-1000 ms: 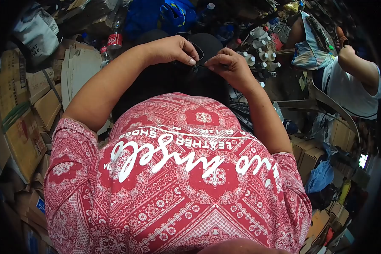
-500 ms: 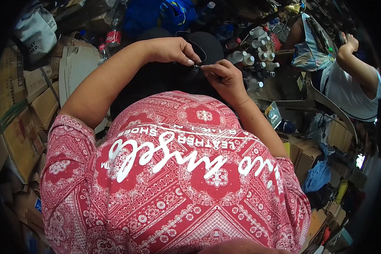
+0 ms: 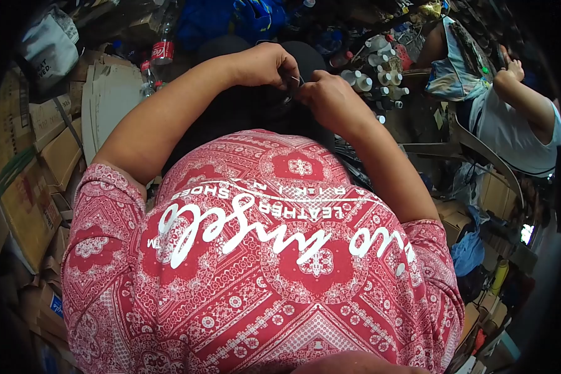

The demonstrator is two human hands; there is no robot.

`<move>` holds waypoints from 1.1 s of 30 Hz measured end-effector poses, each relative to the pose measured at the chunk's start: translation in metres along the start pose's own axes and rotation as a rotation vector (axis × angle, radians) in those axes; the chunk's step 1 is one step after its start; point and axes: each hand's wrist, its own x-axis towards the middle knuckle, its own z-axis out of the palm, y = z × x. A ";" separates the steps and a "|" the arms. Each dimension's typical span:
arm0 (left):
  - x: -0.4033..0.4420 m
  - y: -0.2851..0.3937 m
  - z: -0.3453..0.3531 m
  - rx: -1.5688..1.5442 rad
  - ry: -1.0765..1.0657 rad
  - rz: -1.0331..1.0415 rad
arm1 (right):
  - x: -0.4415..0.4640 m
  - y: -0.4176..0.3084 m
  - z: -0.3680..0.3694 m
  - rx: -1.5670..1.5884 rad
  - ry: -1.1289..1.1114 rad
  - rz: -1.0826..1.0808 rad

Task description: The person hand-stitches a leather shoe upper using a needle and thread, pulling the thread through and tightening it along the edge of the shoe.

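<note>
My left hand (image 3: 267, 65) is closed, its fingertips pinched on a small dark item (image 3: 289, 93) over my lap. My right hand (image 3: 325, 93) meets it from the other side, its back turned to the camera and its fingers curled in on the same item. A thin dark cord or wire shows between the fingertips. What the item is, I cannot make out against the black clothing on my legs (image 3: 308, 57). My fingertips are partly hidden.
Flattened cardboard (image 3: 28, 206) and a pale bag (image 3: 48, 53) lie at left. Beyond my hands are a blue bag (image 3: 215, 22) and a red-labelled bottle (image 3: 163, 51). Several bottles (image 3: 380, 59) stand at right, near another person in a white shirt (image 3: 511, 134).
Both hands have moved slightly up in view. My right hand has turned so that its back shows more, and its fingers have curled inward. The other person's hand has moved.
</note>
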 end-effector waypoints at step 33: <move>-0.048 0.018 -0.001 -1.418 0.507 0.177 | -0.034 0.024 -0.004 0.151 0.103 0.191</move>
